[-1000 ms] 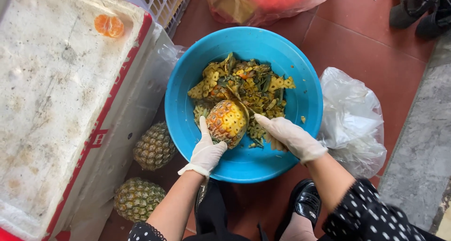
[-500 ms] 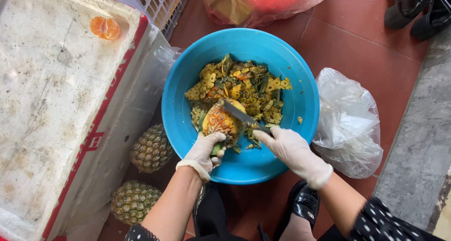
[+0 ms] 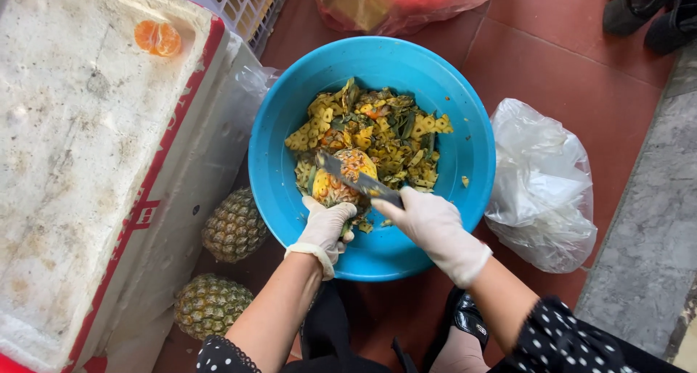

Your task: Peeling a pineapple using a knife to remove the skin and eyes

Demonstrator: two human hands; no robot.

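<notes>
Head view: gloved left hand (image 3: 321, 231) grips knobbly pineapple (image 3: 343, 178); right hand (image 3: 433, 224) clasps steel knife (image 3: 357, 180).

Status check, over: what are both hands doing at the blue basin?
Left hand grips half-peeled pineapple over blue basin. Right hand holds knife, blade across the fruit. Peel scraps piled behind; nothing blocking.

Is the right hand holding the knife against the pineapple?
Yes: the right hand grips the knife, its blade lying across the pineapple held by the left hand.
</notes>
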